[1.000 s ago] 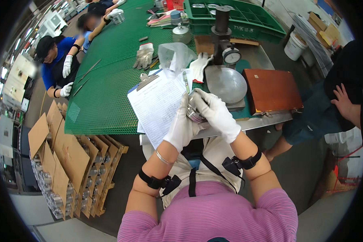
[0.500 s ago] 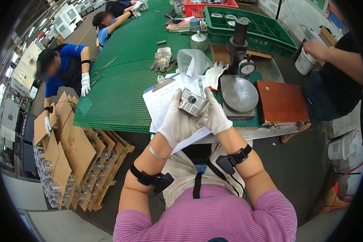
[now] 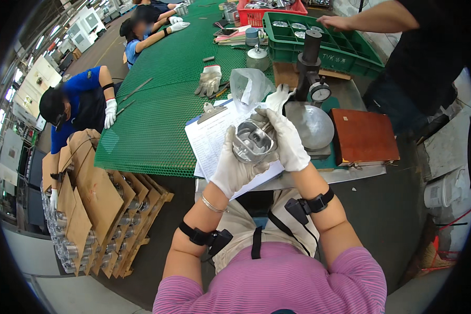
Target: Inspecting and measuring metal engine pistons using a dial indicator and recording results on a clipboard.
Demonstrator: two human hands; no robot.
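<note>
A silvery metal piston (image 3: 253,141) is between my gloved hands, over a clipboard with paper (image 3: 210,140). Its hollow inner side faces up toward me. My left hand (image 3: 233,166) cups it from the left and below, fingers wrapped round the wall. On the other side my right hand (image 3: 287,140) grips the rim, its fingertips at the far edge. Just right of my right hand stands a dial gauge (image 3: 320,92) on a dark column, above a round metal plate (image 3: 311,125). A white glove (image 3: 278,98) lies beside the column.
A brown wooden box (image 3: 366,136) sits right of the gauge. Behind are a green divided crate (image 3: 327,58), a red basket (image 3: 269,14) and a glass jar (image 3: 257,57). A co-worker's arm (image 3: 371,18) reaches over the crate. Left, another person bends over stacked pistons and cardboard (image 3: 94,193).
The piston has turned in my hands, from its side with the pin hole showing to its hollow side up. My right hand shifted up round it. The co-worker's arm at right moved over the crate.
</note>
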